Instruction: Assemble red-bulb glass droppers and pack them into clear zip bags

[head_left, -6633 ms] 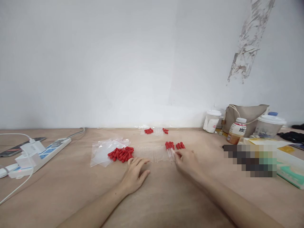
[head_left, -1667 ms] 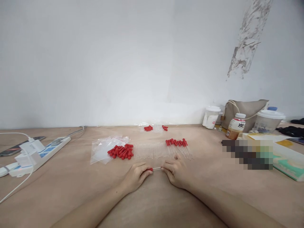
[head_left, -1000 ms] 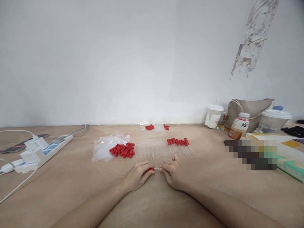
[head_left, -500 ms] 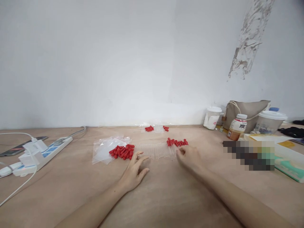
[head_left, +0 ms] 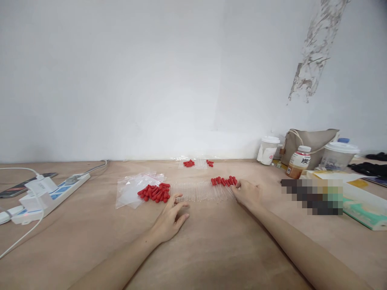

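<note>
A row of thin clear tubes (head_left: 193,191) lies side by side on the table. At its right end, several tubes carry red rubber bulbs (head_left: 223,181), like droppers. A pile of loose red bulbs (head_left: 154,192) rests left of the row. My left hand (head_left: 172,219) lies at the near left of the tubes, fingers spread and holding nothing; its fingertips reach the nearest tube ends. My right hand (head_left: 248,193) is closed at the rightmost bulb-capped tubes, its curled fingertips against them. What sits between those fingers is hidden.
Plastic zip bags (head_left: 130,191) lie left of the pile. Further back, a clear bag (head_left: 199,164) holds red bulbs and tubes. A power strip (head_left: 65,193) with chargers stands left. On the right are a paper cup (head_left: 268,151), a bottle (head_left: 298,162), a grey bag (head_left: 311,141) and a tray (head_left: 367,201).
My right hand has moved right, from the near side of the bulb-capped tubes to their right end. My left hand stays in place. The view has shifted slightly.
</note>
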The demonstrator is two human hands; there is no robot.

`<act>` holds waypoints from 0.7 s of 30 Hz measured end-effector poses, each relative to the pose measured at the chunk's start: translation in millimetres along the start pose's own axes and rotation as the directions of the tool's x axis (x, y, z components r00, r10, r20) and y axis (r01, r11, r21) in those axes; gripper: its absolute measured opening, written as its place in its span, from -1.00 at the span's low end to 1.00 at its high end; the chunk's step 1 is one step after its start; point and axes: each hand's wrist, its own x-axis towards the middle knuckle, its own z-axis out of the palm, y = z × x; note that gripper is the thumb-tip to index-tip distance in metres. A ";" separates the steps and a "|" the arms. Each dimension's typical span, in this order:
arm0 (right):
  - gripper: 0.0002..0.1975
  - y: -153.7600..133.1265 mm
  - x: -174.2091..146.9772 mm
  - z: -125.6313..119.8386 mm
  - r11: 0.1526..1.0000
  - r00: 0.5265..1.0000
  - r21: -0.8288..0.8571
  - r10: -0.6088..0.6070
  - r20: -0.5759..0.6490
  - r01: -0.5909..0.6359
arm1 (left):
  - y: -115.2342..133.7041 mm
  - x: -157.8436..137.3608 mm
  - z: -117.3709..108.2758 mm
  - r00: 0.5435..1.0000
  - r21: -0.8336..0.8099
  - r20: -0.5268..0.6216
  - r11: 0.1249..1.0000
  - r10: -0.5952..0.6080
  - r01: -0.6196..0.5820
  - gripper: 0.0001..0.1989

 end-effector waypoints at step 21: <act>-0.70 -39.4 22.2 8.4 0.998 0.953 -0.057 -0.002 0.304 0.021 | 1.0 0.9 -0.9 1.000 0.001 0.026 1.000 0.012 -0.012 -0.79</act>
